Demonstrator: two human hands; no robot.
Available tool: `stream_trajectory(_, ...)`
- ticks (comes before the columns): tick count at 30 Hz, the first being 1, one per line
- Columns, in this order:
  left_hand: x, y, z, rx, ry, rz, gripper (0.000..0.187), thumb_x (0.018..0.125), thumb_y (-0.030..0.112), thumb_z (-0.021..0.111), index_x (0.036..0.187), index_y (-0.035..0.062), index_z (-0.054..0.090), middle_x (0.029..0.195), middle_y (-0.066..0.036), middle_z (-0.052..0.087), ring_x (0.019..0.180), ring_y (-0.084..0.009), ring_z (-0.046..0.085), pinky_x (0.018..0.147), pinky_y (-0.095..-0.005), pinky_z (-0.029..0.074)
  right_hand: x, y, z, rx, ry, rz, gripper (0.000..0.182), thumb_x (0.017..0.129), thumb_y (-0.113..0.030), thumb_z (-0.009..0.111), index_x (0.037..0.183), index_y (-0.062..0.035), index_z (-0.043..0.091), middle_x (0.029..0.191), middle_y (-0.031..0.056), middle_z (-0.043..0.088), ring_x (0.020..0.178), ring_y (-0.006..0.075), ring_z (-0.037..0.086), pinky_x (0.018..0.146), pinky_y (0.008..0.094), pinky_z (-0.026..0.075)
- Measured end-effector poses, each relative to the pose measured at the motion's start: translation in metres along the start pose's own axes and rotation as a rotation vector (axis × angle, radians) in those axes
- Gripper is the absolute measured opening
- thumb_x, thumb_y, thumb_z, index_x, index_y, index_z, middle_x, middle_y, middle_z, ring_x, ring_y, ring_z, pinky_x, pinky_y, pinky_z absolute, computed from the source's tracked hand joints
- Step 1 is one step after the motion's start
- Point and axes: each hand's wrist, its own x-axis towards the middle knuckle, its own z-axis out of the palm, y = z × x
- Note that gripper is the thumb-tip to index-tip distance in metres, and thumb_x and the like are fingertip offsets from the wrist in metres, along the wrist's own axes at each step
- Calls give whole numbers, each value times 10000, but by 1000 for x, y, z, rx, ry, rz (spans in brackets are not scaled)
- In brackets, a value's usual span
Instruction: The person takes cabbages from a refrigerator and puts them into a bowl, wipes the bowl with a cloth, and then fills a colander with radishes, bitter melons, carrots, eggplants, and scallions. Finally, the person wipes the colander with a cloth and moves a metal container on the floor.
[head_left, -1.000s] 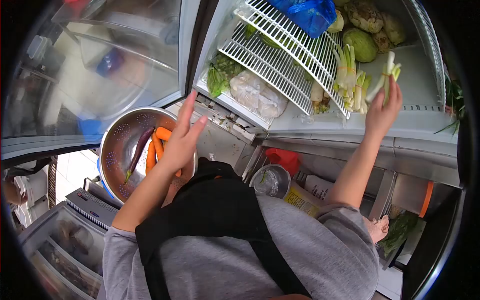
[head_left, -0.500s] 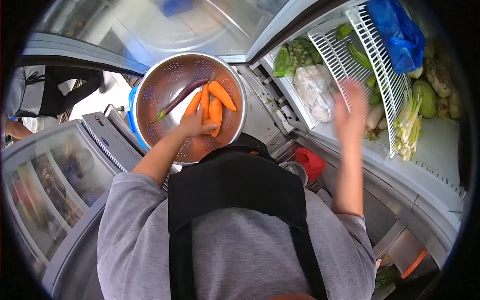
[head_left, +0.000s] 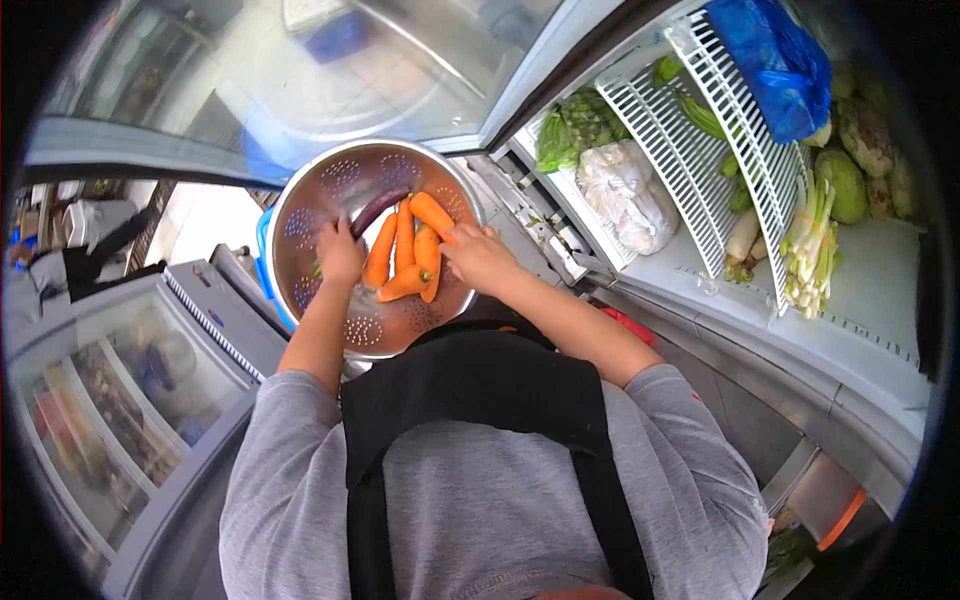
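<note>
Noted first, at right, an open refrigerator (head_left: 875, 288) with smooth pale lining; at upper left, a swung-out glass door (head_left: 385, 65), flat and reflective; inside the refrigerator, tilted wire shelves (head_left: 660, 150) of thin white bars; in front of the body, a round steel colander (head_left: 345, 172), perforated in clusters; judged stiff, fairly light for its width, slick if wet, best lifted by opposite sides of the rim; left of the shelves, a crumpled white plastic bag (head_left: 628, 195); by their lower edge, a bundle of slender spring onions (head_left: 810, 250); within the colander, a left hand (head_left: 340, 252) at the eggplant (head_left: 380, 208), fingers blurred and partly bent, grip impossible to tell; opposite, a right hand (head_left: 480, 258) against the carrots (head_left: 380, 252), fingers bent, tips partly hidden, hold likewise impossible to tell; eggplant lying inside the colander, long, slim, dark purple; expected to be light, smooth-skinned and easily bruised, best taken gently round the middle; carrots clustered just beside it, five visible, bright orange, tapered; expected to be firm, dense and hard to damage, best taken at the thick ends.
</note>
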Motion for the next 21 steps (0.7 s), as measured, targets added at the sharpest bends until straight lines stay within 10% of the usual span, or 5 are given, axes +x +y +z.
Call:
stream_trajectory(5, 7, -13, 20, 35, -362, -25, 457, 828, 222, 608, 1204, 39, 425, 1188, -208, 535, 1034, -391, 563, 849, -478, 457, -22, 13, 2, 253, 145, 31, 271, 822, -151, 613, 1082, -76, 631, 1195, 122, 536, 1119, 316, 520, 926, 454, 418)
stream_trajectory(11, -12, 77, -79, -869, -287, -225, 279, 964, 239, 445, 1145, 33, 395, 920, -144, 575, 794, -253, 591, 708, -379, 469, -48, -3, -34, 685, 276, 213, 447, 866, -146, 613, 1287, -59, 491, 1188, 177, 536, 1051, 344, 562, 921, 384, 449)
stream_trajectory(14, -35, 131, -47, -1456, -330, 26, 301, 1003, 257, 377, 1231, 61, 373, 885, -57, 459, 764, -152, 488, 716, -310, 446, -54, -23, -53, 1082, 230, 302, 560, 925, -113, 543, 1425, -70, 296, 1172, 140, 539, 1058, 231, 553, 883, 330, 458)
stream_trajectory(19, -24, 181, -79, -1188, -502, 413, 465, 986, 235, 408, 1408, 49, 345, 1346, -221, 354, 1235, -339, 393, 1044, -402, 316, -64, -9, -73, 1256, 626, 510, 598, 959, -114, 473, 1466, -85, 159, 893, 44, 531, 524, 88, 500, 451, 222, 407)
stream_trajectory(21, -14, 175, -101, -939, -243, 394, 469, 958, 213, 458, 1388, 39, 389, 1449, -249, 262, 1329, -396, 301, 1099, -419, 254, -68, 24, -106, 1165, 806, 631, 505, 978, -200, 444, 1419, -86, 226, 873, 47, 542, 511, 109, 522, 441, 226, 409)
